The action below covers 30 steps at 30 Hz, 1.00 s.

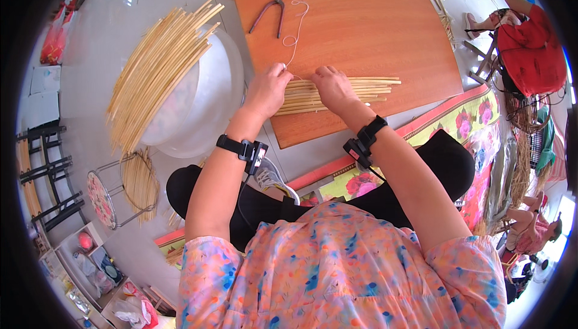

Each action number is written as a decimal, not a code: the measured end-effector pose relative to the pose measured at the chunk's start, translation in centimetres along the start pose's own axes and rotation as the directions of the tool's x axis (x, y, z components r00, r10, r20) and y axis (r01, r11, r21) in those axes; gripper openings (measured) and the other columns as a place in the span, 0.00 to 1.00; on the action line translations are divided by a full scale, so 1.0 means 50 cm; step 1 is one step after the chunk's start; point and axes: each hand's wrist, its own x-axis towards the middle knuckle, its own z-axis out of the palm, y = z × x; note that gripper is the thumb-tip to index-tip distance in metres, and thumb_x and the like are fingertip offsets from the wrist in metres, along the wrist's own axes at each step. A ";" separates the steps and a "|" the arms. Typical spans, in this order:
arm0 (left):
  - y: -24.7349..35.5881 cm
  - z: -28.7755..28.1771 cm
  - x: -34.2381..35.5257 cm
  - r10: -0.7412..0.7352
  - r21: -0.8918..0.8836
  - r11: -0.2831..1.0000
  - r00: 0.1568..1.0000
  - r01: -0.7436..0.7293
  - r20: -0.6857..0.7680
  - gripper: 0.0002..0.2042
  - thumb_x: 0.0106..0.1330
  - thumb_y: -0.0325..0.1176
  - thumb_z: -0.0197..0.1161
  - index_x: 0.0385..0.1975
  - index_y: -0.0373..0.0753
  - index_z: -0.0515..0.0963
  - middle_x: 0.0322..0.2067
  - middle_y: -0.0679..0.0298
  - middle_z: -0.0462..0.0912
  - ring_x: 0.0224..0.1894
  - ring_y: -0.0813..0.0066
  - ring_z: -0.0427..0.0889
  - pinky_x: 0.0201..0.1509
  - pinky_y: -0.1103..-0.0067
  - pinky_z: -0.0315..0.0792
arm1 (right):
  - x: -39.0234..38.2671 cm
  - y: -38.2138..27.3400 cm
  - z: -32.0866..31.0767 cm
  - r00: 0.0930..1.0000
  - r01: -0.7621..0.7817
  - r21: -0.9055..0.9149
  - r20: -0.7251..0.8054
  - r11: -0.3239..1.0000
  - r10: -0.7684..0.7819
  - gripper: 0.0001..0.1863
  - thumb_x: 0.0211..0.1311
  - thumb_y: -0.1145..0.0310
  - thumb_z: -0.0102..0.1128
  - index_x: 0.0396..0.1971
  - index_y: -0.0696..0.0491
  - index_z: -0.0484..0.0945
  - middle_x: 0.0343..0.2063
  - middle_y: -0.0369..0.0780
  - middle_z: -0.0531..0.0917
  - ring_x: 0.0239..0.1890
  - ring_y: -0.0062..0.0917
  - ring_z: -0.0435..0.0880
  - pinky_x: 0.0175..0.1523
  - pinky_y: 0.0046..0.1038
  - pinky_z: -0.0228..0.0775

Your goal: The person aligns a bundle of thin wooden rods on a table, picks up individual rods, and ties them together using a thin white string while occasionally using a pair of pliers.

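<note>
A flat row of straw-coloured stalks [304, 97] lies along the near edge of the orange-brown wooden table [355, 34]. My left hand [269, 91] is closed in a pinch on a thin white string [301, 21] at the stalks' left end. From there the string curls away loosely over the tabletop, and a short stretch of it shows between my hands. My right hand [333, 88] rests on the stalks, fingers bent and pressed together at their far edge; what its fingertips grip is hidden. Beyond my left hand lie pliers [278, 0] with dark red handles, their legs spread.
At the left, a large bundle of stalks [159, 73] lies across a whitish round tub [226, 82]. A round stool [102, 199] stands below it. Floral matting [463, 121] covers floor on the right. Other people sit at the far right, one near a red bag-like thing [533, 52].
</note>
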 end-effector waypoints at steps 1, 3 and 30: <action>-0.001 0.001 -0.007 0.013 0.008 1.000 1.000 -0.013 0.006 0.08 0.63 0.24 0.53 0.38 0.35 0.79 0.43 0.56 0.77 0.47 0.55 0.78 0.47 0.66 0.75 | -0.004 0.000 -0.003 1.000 -0.006 0.002 -0.012 1.000 0.006 0.15 0.53 0.75 0.54 0.41 0.49 0.80 0.39 0.37 0.79 0.49 0.33 0.75 0.52 0.35 0.68; 0.001 0.000 -0.025 0.034 0.019 0.999 0.999 -0.034 0.015 0.09 0.63 0.25 0.54 0.40 0.35 0.78 0.45 0.56 0.76 0.49 0.55 0.77 0.49 0.67 0.75 | -0.019 0.005 -0.002 0.988 -0.067 0.042 -0.134 0.997 0.072 0.13 0.52 0.75 0.54 0.39 0.50 0.79 0.40 0.38 0.79 0.50 0.35 0.75 0.52 0.37 0.67; 0.052 0.054 -0.067 -0.125 0.267 0.963 0.927 0.028 0.353 0.46 0.59 0.60 0.59 0.72 0.45 0.48 0.73 0.65 0.46 0.75 0.67 0.43 0.74 0.52 0.40 | -0.076 -0.068 0.069 0.971 -0.237 0.003 -0.027 0.972 0.237 0.39 0.64 0.44 0.48 0.69 0.51 0.56 0.72 0.36 0.53 0.75 0.31 0.43 0.74 0.50 0.31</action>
